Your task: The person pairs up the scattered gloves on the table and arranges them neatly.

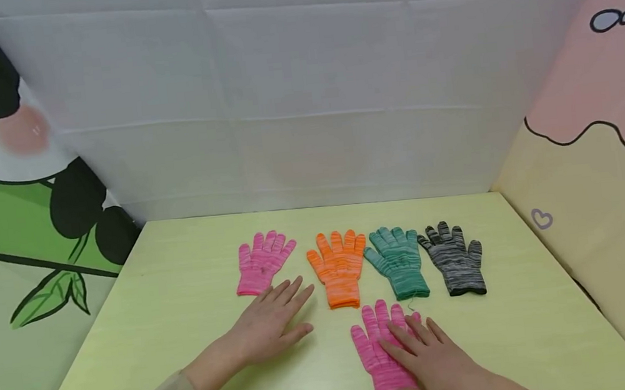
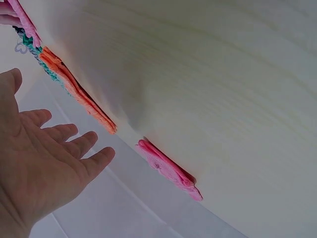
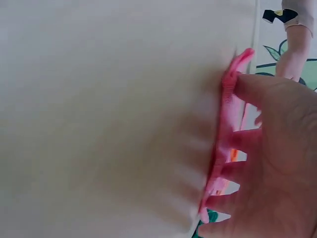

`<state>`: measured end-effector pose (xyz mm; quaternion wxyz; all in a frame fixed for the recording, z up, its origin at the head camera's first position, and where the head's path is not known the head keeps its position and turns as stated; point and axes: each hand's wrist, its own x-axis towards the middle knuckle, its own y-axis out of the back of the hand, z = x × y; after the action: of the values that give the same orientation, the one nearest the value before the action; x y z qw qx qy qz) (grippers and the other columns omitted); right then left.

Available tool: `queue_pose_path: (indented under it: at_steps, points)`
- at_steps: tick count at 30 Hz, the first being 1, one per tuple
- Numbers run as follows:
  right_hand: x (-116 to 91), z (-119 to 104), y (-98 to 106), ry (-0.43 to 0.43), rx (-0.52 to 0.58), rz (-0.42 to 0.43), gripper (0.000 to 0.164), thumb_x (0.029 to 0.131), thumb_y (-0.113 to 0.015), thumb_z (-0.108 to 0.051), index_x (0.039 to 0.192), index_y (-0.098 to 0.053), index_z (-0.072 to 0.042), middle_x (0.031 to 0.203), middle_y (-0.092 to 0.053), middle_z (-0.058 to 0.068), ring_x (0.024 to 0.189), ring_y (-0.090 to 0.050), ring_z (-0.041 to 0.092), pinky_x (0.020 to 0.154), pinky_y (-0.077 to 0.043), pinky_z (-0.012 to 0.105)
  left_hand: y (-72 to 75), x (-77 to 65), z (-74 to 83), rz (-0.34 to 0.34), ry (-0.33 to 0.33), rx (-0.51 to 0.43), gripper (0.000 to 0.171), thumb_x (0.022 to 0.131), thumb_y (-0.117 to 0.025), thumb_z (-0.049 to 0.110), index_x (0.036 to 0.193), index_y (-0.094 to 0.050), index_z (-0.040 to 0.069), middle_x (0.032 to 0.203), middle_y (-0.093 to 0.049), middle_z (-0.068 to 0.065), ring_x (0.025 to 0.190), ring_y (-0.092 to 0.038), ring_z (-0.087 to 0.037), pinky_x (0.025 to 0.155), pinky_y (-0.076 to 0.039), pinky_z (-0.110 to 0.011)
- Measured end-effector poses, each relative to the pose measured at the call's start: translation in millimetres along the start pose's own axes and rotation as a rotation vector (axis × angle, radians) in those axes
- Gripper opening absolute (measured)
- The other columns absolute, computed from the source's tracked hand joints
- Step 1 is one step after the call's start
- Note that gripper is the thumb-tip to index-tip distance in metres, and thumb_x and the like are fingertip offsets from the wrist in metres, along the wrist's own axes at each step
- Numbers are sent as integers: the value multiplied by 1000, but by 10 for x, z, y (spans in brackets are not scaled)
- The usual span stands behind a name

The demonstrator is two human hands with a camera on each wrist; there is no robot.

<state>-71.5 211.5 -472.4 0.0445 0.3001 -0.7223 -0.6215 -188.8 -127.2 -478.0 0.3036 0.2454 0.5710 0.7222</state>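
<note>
A pink knit glove [image 1: 383,373] lies flat near the front of the table, its fingers toward the back. My right hand [image 1: 439,365] rests on its right side with spread fingers, covering part of it; in the right wrist view the fingertips touch the pink fabric. Bare and holding nothing, my left hand [image 1: 269,328] has its fingers extended just in front of a second pink glove [image 1: 262,262]. In the left wrist view this hand [image 2: 49,158] appears raised off the tabletop. To the right of that second glove lie an orange glove [image 1: 340,271], a green glove [image 1: 400,262] and a black-and-grey glove [image 1: 457,259].
The gloves lie on a pale yellow-green table [image 1: 183,257]. A white creased sheet [image 1: 302,83] rises behind its back edge. Cartoon-printed panels flank it, a green and white one [image 1: 3,206] on the left and a pink and cream one [image 1: 579,87] on the right.
</note>
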Motion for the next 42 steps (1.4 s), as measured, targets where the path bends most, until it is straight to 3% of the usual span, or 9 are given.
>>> queue_pose_path:
  at_steps: [8, 14, 20, 25, 30, 36, 42]
  points:
    - [-122, 84, -16, -175, -2, 81, 97, 87, -44, -84, 158, -42, -17, 166, -30, 6, 154, -13, 41, 118, -8, 67, 49, -61, -57, 18, 23, -16, 74, 104, -46, 58, 164, -26, 21, 169, -22, -10, 152, -26, -37, 119, -25, -57]
    - [-209, 153, -67, -156, -5, 112, 95, 88, -47, -82, 156, -46, -15, 162, -39, 6, 152, -19, 43, 116, -14, 70, 100, -144, -210, 71, 94, -27, 75, 103, -48, 58, 164, -27, 20, 169, -20, -9, 152, -26, -37, 119, -26, -57]
    - [-209, 180, -121, -168, -10, 136, 101, 86, -44, -86, 156, -45, -13, 162, -39, 7, 152, -19, 43, 117, -14, 69, 213, -189, -373, 140, 157, -23, 75, 103, -53, 54, 162, -32, 12, 164, -30, -18, 149, -31, -41, 116, -28, -61]
    - [-219, 179, -154, -173, -29, 135, 105, 84, -39, -90, 156, -44, -14, 162, -39, 7, 152, -20, 43, 117, -14, 68, 306, -198, -580, 173, 248, -43, 71, 103, -59, 45, 158, -38, 5, 163, -33, -21, 147, -31, -45, 115, -29, -63]
    - [-226, 189, -173, -188, -25, 120, 105, 84, -36, -91, 156, -45, -14, 162, -39, 6, 152, -20, 43, 117, -13, 69, 382, -120, -809, 180, 327, -44, 72, 101, -63, 39, 158, -37, 3, 158, -38, -25, 141, -39, -48, 112, -34, -64]
    - [-235, 198, -170, -204, -21, 114, 106, 83, -36, -91, 156, -45, -15, 162, -39, 5, 151, -20, 44, 117, -12, 69, 442, 20, -1012, 138, 478, -84, 66, 100, -61, 37, 154, -43, 3, 149, -47, -28, 134, -46, -51, 103, -42, -66]
    - [-229, 191, -172, -206, -27, 101, 108, 82, -35, -92, 156, -46, -14, 161, -41, 6, 151, -20, 44, 116, -13, 70, 409, 108, -1189, 66, 617, -108, 59, 100, -59, 38, 145, -52, 0, 144, -49, -29, 127, -48, -51, 98, -45, -65]
